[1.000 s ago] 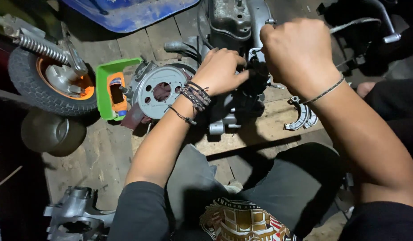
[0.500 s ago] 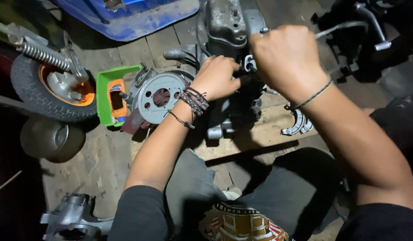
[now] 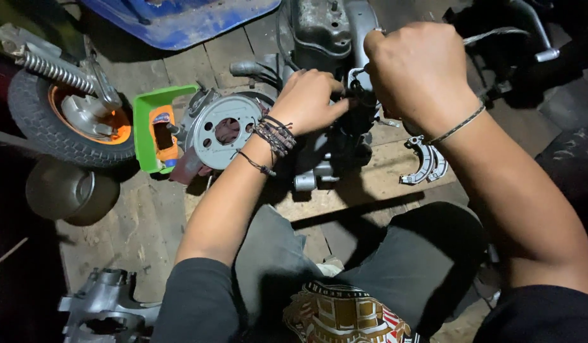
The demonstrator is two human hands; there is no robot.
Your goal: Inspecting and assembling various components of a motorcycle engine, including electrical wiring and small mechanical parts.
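Nearest the camera are the person's bent knees in dark trousers, and at the lower left a grey cast metal housing (image 3: 106, 311) lies on the plank floor (image 3: 135, 228). Further out, the left hand (image 3: 308, 100) reaches in with its fingers curled narrow around dark parts on the side of the engine block (image 3: 329, 152); what exactly they pinch is hidden in shadow. The right hand (image 3: 419, 73) is closed in a tight fist around a thin metal tool (image 3: 497, 33), knuckles up, just above the same spot. The engine block sits on the planks between the two forearms, its round perforated plate (image 3: 225, 130) facing left.

Compared with half a second ago, both hands hold much the same grip and the right fist remains just beside the left fingers; the whole view has slid only slightly.

A curved grey brake shoe (image 3: 424, 164) lies on the wood beside the right wrist. Left of the plate stands a green plastic tray (image 3: 153, 127) on its side, with an orange item (image 3: 162, 130) in it. Beyond that a small tyre with an orange hub (image 3: 65, 121) and a coil spring (image 3: 52, 68) rest near a dull metal bowl (image 3: 68, 190), which looks empty. Farthest off, a blue panel (image 3: 179, 22) lies across the top
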